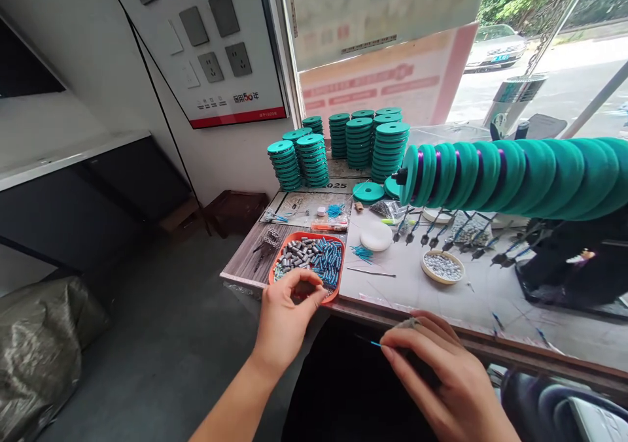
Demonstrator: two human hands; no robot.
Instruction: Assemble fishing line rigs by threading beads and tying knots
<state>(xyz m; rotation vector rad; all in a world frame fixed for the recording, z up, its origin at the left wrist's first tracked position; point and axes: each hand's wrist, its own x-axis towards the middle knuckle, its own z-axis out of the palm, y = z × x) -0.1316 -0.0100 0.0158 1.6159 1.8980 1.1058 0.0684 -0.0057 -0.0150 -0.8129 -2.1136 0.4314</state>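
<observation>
My left hand is over the front edge of an orange tray, its thumb and index fingertips pinched together; whatever is between them is too small to make out. Inside the tray lie grey cylindrical pieces and blue-and-black coiled pieces. Closer to me, in front of the table edge, my right hand pinches a thin blue-tipped stick between thumb and index finger. A round dish of small silvery beads sits on the table beyond my right hand.
Stacks of green spools stand at the back. A long row of green discs on a rod juts in from the right, with dark clips hanging below. A white round lid and thin metal tool lie mid-table.
</observation>
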